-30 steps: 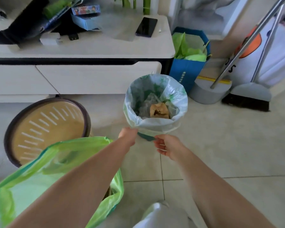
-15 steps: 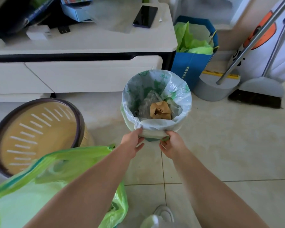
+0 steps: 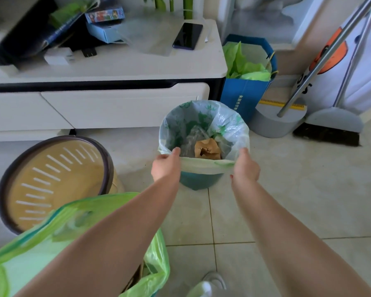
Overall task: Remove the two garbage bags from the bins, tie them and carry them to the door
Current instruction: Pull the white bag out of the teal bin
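A white garbage bag with green print (image 3: 227,123) lines a small teal bin (image 3: 198,182) on the tiled floor in the middle of the view. Crumpled brown paper (image 3: 207,148) and clear plastic lie inside it. My left hand (image 3: 166,166) pinches the bag's near rim on the left side. My right hand (image 3: 245,167) grips the rim on the right side, and the near edge is stretched between them. A green garbage bag (image 3: 36,239) stands open at the lower left, partly hidden under my left forearm.
An empty tan bin with a dark rim (image 3: 56,181) stands tilted at the left. Behind is a low white cabinet (image 3: 107,103) with a phone (image 3: 187,36) on top. A blue paper bag (image 3: 243,97), a grey dustpan (image 3: 276,125) and a broom (image 3: 332,125) stand at the right.
Both hands rose from below the teal bin's front to its bag rim, then spread apart to the left and right sides, lifting the folded edge off the bin.
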